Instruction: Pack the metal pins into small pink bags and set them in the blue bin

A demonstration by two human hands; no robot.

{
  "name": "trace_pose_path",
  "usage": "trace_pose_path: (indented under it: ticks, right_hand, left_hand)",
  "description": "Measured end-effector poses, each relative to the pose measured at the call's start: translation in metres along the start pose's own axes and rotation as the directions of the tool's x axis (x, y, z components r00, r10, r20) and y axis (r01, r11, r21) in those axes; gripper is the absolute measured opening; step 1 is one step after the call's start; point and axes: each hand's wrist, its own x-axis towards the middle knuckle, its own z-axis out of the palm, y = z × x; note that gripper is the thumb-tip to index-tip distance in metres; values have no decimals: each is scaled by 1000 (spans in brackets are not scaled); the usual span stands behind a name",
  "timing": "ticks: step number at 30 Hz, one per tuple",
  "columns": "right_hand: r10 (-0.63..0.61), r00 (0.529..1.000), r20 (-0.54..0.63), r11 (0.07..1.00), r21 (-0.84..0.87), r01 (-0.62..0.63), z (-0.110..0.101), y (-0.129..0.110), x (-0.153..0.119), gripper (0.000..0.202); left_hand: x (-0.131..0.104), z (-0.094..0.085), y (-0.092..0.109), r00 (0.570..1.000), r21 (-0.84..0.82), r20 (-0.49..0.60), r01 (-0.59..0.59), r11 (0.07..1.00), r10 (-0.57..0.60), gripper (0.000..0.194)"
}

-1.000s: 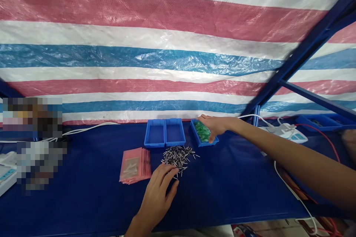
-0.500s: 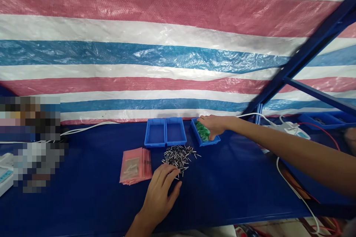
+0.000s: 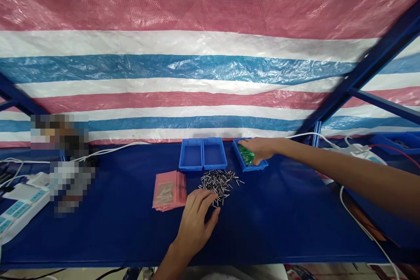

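Note:
My left hand [image 3: 197, 218] rests at the near edge of a pile of small dark and silver pins [image 3: 218, 181], thumb apart from the fingers, with nothing visible held. My right hand [image 3: 260, 148] reaches into a blue tray [image 3: 259, 167] of green plastic pieces [image 3: 246, 155]; its fingertips are partly hidden, so a grip cannot be made out. Left of the pile lies a stack of pink bags [image 3: 169, 190], the top one with small pale pieces in its window. Two joined blue trays [image 3: 192, 155] stand behind the pile, with nothing visible in them.
A white power strip [image 3: 28, 212] lies at the left beside a pixelated area. White cables [image 3: 114, 150] run along the back edge. More power gear [image 3: 362, 152] and a blue bin [image 3: 398, 142] are at the right. Striped sheeting hangs behind the blue table [image 3: 114, 227].
The view has shifted, so the table's things appear farther right and more of the left power strip shows. Both hands stay at nearly the same places beside the pile and in the green-filled tray.

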Motion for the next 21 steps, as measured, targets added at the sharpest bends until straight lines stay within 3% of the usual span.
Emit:
trace_pose_path:
  ticks: [3, 12, 18, 21]
  right_hand:
    - [9, 998, 68, 1000, -1, -9, -2, -4, 4, 83]
    - [-10, 1000, 28, 998, -65, 12, -2, -7, 8, 71]
    - [-32, 998, 56, 996, -77, 36, 1, -10, 8, 83]
    - [-41, 998, 41, 996, -77, 44, 0, -12, 8, 73]
  left_hand:
    - [1, -1, 1, 1000, 9, 28, 2, 1000, -2, 33]
    - [0, 2, 2, 998, 45, 56, -1, 999, -2, 33]
    - [-2, 4, 0, 997, 24, 77, 10, 1000, -12, 34]
    - [-2, 4, -1, 997, 14, 70, 17, 1000, -18, 34]
